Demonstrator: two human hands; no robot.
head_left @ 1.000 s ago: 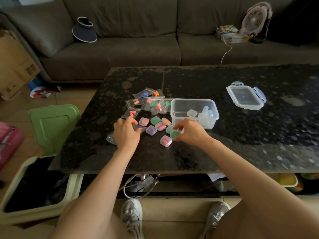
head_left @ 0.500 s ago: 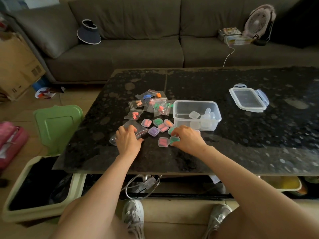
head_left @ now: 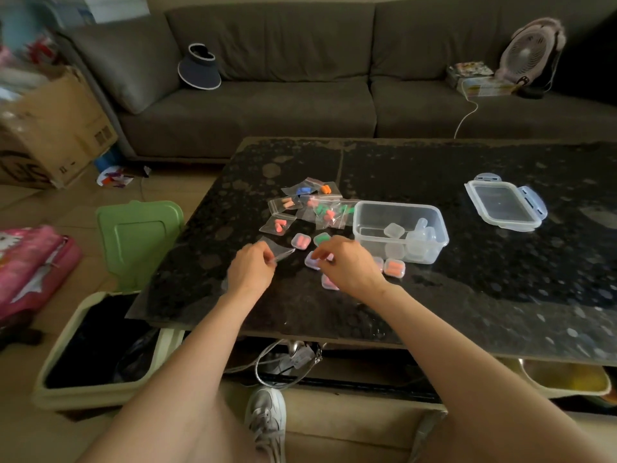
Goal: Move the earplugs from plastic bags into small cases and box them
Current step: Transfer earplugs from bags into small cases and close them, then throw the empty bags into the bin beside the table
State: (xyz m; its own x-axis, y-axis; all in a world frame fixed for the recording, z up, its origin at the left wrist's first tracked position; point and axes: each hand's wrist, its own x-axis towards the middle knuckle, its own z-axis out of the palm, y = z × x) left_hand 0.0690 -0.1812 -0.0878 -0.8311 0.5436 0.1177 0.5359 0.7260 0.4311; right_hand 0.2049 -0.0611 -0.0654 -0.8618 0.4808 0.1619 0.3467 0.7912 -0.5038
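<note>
Several small plastic bags (head_left: 310,208) with coloured earplugs lie on the black table (head_left: 467,289). Several small filled cases (head_left: 394,268) lie in front of a clear plastic box (head_left: 400,230) that holds empty cases. My left hand (head_left: 250,269) pinches an empty clear bag (head_left: 278,250) just above the table. My right hand (head_left: 347,265) hovers over the filled cases with fingers curled; what its fingertips touch is hidden. The box's lid (head_left: 505,205) lies apart at the right.
An open bin (head_left: 96,349) with a green lid (head_left: 138,240) stands on the floor left of the table. A sofa (head_left: 283,105) with a visor and a fan runs behind. A cardboard box (head_left: 53,128) and a pink bag (head_left: 30,269) sit at far left.
My left hand has lifted the empty clear bag off the table. My right hand has let go of the green case and moved left over the cases.
</note>
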